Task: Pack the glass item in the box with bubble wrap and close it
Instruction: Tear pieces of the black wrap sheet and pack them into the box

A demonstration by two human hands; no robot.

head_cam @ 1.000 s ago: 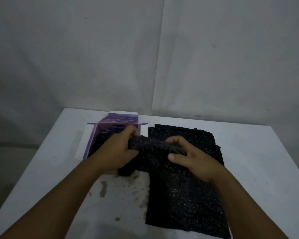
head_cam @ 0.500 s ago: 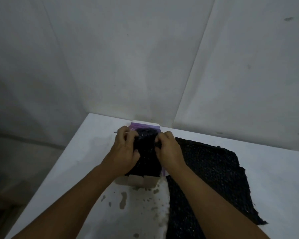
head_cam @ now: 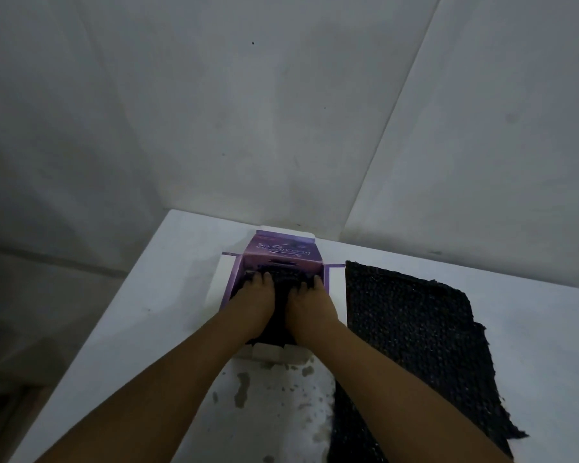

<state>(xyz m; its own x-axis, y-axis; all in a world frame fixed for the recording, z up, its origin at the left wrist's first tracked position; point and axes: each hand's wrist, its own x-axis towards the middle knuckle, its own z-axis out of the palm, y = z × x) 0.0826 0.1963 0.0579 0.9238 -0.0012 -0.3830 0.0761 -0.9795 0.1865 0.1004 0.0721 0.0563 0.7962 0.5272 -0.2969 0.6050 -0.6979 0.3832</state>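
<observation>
Both hands are in the purple box point(head_cam: 283, 259) at centre frame. The left hand point(head_cam: 253, 300) and right hand point(head_cam: 310, 304) lie flat, side by side, fingers spread and pressing a dark wrapped bundle point(head_cam: 281, 285) down into the box; neither is closed around it. A second ago the bundle was held above the table beside the box; half a second ago it was at the opening. It now sits inside, so insertion appears nearly complete. The glass item itself is hidden, presumably within the wrap. The lid flap point(head_cam: 284, 237) stands open at the far side. A spare sheet of bubble wrap point(head_cam: 415, 329) lies at right on the white table point(head_cam: 154, 295). Closing is not yet done.
</observation>
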